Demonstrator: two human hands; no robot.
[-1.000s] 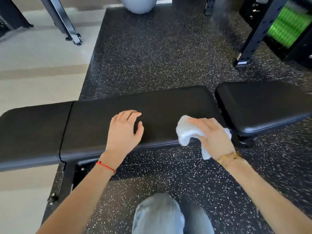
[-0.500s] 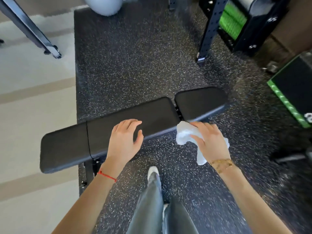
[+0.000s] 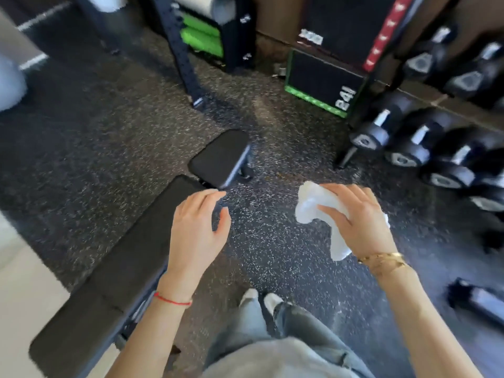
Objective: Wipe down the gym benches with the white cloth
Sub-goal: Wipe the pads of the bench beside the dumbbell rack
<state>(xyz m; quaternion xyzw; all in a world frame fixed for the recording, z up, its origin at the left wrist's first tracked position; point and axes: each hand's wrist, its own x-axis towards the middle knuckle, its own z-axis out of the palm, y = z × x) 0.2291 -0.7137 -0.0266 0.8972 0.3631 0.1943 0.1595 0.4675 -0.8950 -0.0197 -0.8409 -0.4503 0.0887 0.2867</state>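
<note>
Gym bench (image 3: 131,257) is lying with long axis running lower-left to upper-right, left hand (image 3: 195,231) hovering relaxed above it, right hand (image 3: 357,219) gripping bunched white cloth (image 3: 311,205) over the floor (image 3: 272,255).

A gym is shown. Dumbbells (image 3: 409,148) are racked at the right, and a padded bench (image 3: 122,257) is set on speckled rubber flooring (image 3: 272,255). A black-and-green plyo box (image 3: 321,83) is seen behind.
</note>
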